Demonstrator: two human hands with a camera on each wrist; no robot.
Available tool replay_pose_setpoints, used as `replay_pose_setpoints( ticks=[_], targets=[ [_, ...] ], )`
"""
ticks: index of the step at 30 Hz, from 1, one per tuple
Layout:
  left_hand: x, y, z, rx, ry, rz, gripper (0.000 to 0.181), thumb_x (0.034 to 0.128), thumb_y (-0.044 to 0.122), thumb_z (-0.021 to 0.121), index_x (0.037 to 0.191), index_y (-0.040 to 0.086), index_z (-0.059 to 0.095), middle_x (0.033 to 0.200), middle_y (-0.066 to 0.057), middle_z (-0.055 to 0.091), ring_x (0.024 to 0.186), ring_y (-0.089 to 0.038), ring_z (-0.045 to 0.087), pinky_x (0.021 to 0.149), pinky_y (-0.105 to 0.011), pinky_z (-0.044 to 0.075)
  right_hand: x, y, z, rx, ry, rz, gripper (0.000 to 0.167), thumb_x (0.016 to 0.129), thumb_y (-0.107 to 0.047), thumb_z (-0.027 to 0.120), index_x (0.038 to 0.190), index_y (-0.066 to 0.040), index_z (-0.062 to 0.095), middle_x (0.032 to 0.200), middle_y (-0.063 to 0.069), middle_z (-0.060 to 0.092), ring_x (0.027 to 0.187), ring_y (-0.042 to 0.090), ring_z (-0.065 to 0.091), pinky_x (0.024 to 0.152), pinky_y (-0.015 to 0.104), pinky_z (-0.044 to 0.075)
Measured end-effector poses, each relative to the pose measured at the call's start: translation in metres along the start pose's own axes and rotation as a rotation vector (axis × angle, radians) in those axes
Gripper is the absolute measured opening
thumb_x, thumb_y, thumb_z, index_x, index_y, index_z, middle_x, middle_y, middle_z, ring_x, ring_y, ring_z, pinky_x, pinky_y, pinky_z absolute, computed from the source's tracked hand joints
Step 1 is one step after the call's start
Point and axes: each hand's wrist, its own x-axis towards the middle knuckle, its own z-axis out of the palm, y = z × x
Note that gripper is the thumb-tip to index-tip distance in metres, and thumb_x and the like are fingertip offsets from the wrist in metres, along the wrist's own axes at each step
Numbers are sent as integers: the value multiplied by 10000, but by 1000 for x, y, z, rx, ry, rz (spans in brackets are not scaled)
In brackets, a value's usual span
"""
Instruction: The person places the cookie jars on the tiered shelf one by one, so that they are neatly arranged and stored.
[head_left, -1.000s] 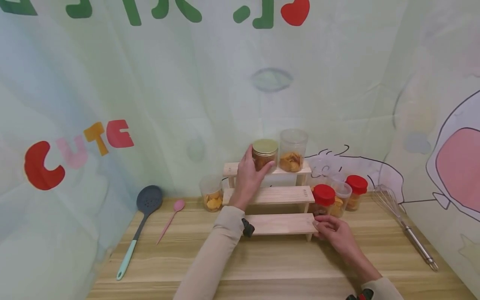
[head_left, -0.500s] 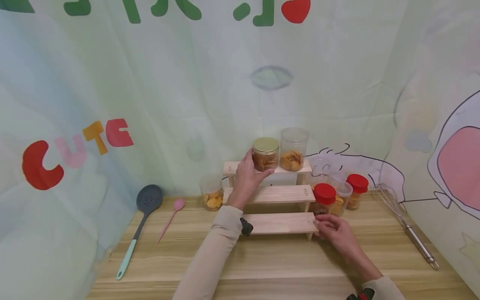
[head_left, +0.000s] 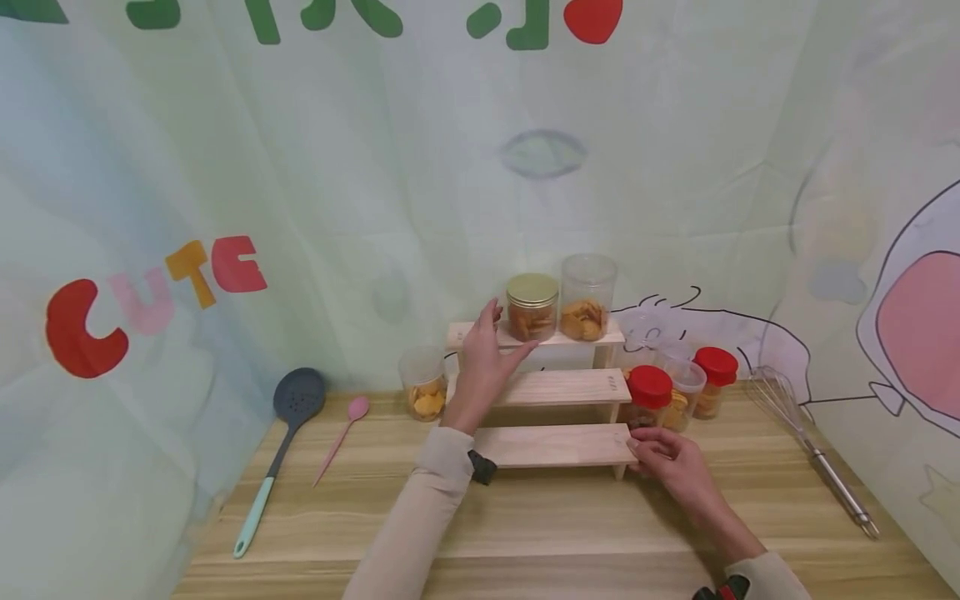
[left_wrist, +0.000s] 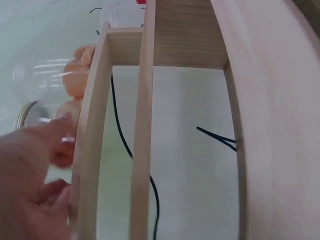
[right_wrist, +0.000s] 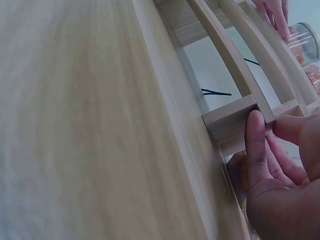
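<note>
A gold-lidded jar stands on the top tier of the three-step wooden rack, beside a tall clear jar with orange-brown pieces inside. My left hand is just left of the gold-lidded jar, thumb and fingers spread apart around its lower side and no longer gripping it. In the left wrist view, the left hand is near the jar, behind the rack's edge. With thumb and fingertips, my right hand pinches the right end of the lowest tier; the right wrist view shows the right hand at that corner.
Right of the rack stand two red-lidded jars and a clear jar. Another clear jar is at its left. A slotted turner and pink spoon lie farther left, a whisk at the far right.
My left hand has let go of the gold-lidded jar and drawn slightly left and down, with its fingers apart from the jar. The right hand keeps its hold on the rack.
</note>
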Motion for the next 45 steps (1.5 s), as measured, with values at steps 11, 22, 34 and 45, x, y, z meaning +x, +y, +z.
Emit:
replay_pose_setpoints(
  ticks=[11,22,34,45],
  targets=[
    [-38,-69,-51,-64,333,165,588,965,167,834,1485,22,601,1501,-149,649,1454,-347,566,1200,-547,455,-2,-3,-4,10,13,3,475,1056,-169,728,1417,103,582,1033,22,810,892,98,765,855,268,653],
    [-82,-128,-62,-164,259,-212,870,941,281,877,1619,5,406,1623,-262,481,1526,-405,455,1256,-588,389,-1,-3,-4,17,4,11,496,1054,-189,733,1429,95,578,1043,23,813,895,110,771,863,273,653],
    [-81,-145,-54,-173,98,-376,852,942,200,848,1578,-100,368,1564,-342,511,1466,-473,511,1242,-600,402,-3,-1,-3,46,1,1,485,1044,-163,743,1411,112,585,1015,-15,816,880,105,766,849,265,653],
    [-84,-153,-51,-86,26,-388,776,929,113,827,1524,-123,387,1490,-365,553,1415,-491,551,1219,-612,425,-1,0,1,66,1,4,460,1047,-154,736,1391,115,593,1030,0,818,897,103,768,857,287,658]
  ],
)
